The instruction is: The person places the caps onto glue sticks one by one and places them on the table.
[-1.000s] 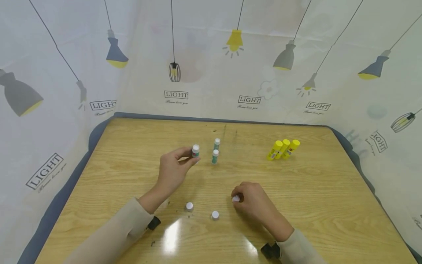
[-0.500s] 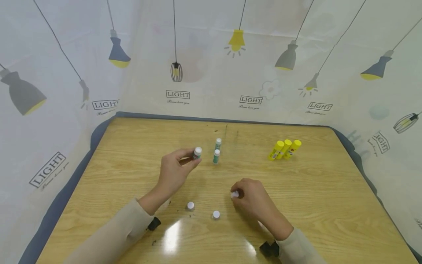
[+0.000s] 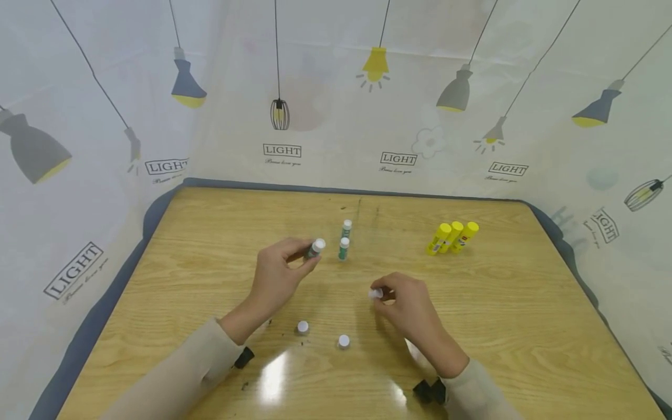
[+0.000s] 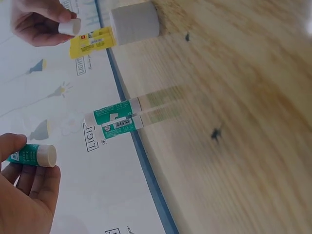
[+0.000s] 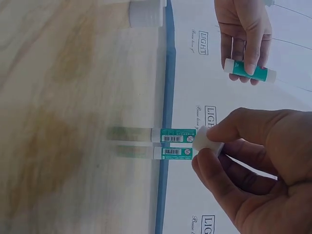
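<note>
In the head view my left hand [image 3: 275,274] pinches a green glue stick [image 3: 314,251] with white ends between thumb and fingers. The stick is held above the table, its white top leaning to the right. My right hand [image 3: 412,303] pinches a small white cap [image 3: 375,293] between thumb and fingertips, apart from the stick and nearer the body. Two more green glue sticks, a rear one [image 3: 346,229] and a front one [image 3: 343,249], stand upright just right of my left hand. Between my forearms lie two loose white caps, one left [image 3: 303,327] and one right [image 3: 343,342].
Three yellow glue sticks [image 3: 452,238] stand close together at the back right of the wooden table [image 3: 525,303]. A light curtain [image 3: 336,116] printed with hanging lamps encloses the table's back and sides.
The glue stick in my left hand has tipped over to the right. My right hand has moved forward, away from the body, carrying the white cap. The standing sticks stay put.
</note>
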`<state>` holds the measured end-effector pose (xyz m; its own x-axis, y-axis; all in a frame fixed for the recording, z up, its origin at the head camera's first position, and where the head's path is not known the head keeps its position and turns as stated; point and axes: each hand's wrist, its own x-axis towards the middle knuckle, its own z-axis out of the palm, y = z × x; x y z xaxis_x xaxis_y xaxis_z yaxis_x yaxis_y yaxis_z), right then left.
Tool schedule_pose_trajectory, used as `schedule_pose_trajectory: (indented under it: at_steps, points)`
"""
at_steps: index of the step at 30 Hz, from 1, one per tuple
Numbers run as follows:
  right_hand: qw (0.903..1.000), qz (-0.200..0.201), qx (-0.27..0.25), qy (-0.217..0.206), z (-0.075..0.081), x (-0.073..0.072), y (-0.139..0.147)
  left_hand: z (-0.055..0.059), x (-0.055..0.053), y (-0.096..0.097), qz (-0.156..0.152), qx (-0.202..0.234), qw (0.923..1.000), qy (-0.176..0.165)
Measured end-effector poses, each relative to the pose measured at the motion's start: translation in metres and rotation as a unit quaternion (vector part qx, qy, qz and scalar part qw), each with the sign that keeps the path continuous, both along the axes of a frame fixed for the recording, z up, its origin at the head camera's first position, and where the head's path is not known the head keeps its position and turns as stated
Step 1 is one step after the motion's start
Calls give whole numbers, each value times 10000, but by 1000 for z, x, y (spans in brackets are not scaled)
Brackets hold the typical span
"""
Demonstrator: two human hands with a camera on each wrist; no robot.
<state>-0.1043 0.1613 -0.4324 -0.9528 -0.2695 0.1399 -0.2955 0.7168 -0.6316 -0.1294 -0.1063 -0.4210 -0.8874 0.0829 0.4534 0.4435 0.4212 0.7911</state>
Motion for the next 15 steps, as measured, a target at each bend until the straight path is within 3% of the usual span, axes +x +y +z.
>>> schedule_pose_trajectory:
  at_steps: [9, 15]
  points:
    - [9973, -27, -521, 512, 8, -5, -2, 1, 2, 0, 92, -785, 9962, 364]
    - [9943, -77, -865, 611, 12, -9, -5, 3, 4, 1, 85, -1238, 9902, 645]
